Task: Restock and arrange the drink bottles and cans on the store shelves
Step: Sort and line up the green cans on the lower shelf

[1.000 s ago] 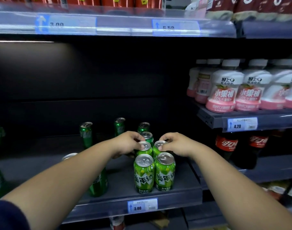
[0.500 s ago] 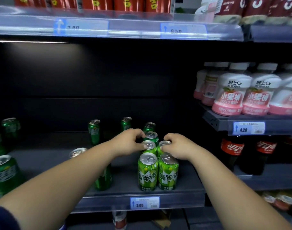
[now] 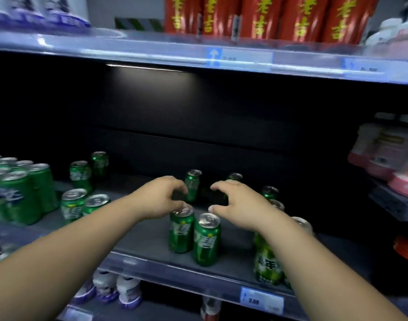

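Two dark green cylindrical aluminium cans [image 3: 193,235], silver pull-tab lids, stand upright and touching near the front edge of the dark grey matte metal shelf [image 3: 149,242]. Left hand [image 3: 160,198] curled, fingertips on the left can's lid; grip not confirmed. Right hand [image 3: 239,203] spread in a claw above the right can, holding nothing. Lighter green glossy can [image 3: 266,262] toward the shelf's right end. Red cartons [image 3: 263,17] on the shelf above.
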`<state>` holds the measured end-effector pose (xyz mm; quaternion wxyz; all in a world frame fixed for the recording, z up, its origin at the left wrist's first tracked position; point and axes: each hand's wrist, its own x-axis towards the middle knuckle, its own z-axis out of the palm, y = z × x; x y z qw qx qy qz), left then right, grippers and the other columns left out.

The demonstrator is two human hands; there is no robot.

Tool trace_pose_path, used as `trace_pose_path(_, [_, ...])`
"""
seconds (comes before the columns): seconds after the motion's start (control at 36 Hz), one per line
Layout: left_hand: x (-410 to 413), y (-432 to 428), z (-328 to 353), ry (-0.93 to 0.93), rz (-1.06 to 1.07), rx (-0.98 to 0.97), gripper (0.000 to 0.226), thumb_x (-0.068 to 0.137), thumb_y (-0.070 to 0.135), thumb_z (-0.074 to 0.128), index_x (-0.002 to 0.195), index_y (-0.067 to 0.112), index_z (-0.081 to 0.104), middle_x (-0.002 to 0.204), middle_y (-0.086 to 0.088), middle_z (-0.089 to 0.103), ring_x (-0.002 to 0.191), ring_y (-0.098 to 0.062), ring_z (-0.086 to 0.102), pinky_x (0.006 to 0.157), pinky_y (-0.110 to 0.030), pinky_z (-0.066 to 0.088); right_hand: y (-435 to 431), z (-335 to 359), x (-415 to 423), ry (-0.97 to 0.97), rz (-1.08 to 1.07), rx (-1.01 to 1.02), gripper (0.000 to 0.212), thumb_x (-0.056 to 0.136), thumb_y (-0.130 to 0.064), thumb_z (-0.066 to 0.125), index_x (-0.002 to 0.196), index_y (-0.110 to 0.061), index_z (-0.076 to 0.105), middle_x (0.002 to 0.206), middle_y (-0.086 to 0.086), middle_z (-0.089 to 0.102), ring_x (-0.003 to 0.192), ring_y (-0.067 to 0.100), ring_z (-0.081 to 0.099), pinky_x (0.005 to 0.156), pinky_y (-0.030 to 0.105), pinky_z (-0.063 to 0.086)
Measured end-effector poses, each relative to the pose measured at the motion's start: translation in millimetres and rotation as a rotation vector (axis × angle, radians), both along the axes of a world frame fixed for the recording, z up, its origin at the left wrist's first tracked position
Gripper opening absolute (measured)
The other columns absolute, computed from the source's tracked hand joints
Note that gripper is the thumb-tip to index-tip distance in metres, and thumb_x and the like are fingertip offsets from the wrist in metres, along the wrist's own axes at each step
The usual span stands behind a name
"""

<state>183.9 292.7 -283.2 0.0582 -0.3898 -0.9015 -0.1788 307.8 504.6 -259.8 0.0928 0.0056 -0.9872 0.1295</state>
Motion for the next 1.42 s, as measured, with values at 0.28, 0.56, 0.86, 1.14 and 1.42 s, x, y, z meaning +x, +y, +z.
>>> trace_pose_path(0.28, [-42,-133,4,0.032,0.083,-0.022,0.037,0.086,0.042,0.071,0.121,0.03,0.063,0.116,0.01,0.057,0.102,-0.009,0.055,0.093,-0.03,0.047,-121,2,-74,-0.001,0.113,0.092,0.065,0.088,-0.055,0.065,0.146,-0.033,0.044,0.149,-0.007,0.048,0.132,0.019,0.05,0.105,0.04,0.046])
trace_pose_path(0.56, [-99,-246,-4,0.024,-0.012,-0.089,0.052,0.077,0.044,0.078,0.124,0.032,0.06,0.119,0.009,0.056,0.108,-0.009,0.056,0.094,-0.027,0.045,-235,-21,-140,-0.185,0.14,0.082,0.084,0.075,-0.056,0.078,0.147,-0.031,0.042,0.143,-0.003,0.051,0.128,0.019,0.052,0.104,0.038,0.046])
trace_pose_path(0.86, [-132,-255,-38,-0.174,-0.18,0.015,0.08,0.075,0.03,0.084,0.145,0.026,0.045,0.139,0.005,0.048,0.126,-0.012,0.048,0.106,-0.025,0.038,-276,-49,-149,-0.2,-0.051,0.036,0.084,0.08,-0.044,0.078,0.152,-0.034,0.036,0.148,-0.004,0.047,0.13,0.017,0.05,0.101,0.031,0.044])
trace_pose_path(1.14, [-145,-255,-33,-0.234,-0.221,0.002,0.071,0.067,0.034,0.09,0.132,0.03,0.06,0.127,0.01,0.061,0.116,-0.009,0.057,0.101,-0.028,0.045,-277,-41,-148,-0.227,-0.134,-0.08,0.076,0.072,-0.036,0.087,0.14,-0.037,0.052,0.138,-0.006,0.058,0.119,0.015,0.056,0.1,0.035,0.048])
trace_pose_path(1.42, [-139,-256,-39,-0.099,-0.255,-0.085,0.072,0.082,0.041,0.077,0.145,0.03,0.044,0.139,0.002,0.051,0.124,-0.018,0.052,0.104,-0.032,0.043,-282,-43,-149,-0.236,-0.18,-0.144,0.069,0.071,-0.03,0.087,0.131,-0.037,0.054,0.124,-0.009,0.059,0.104,0.012,0.058,0.083,0.028,0.048])
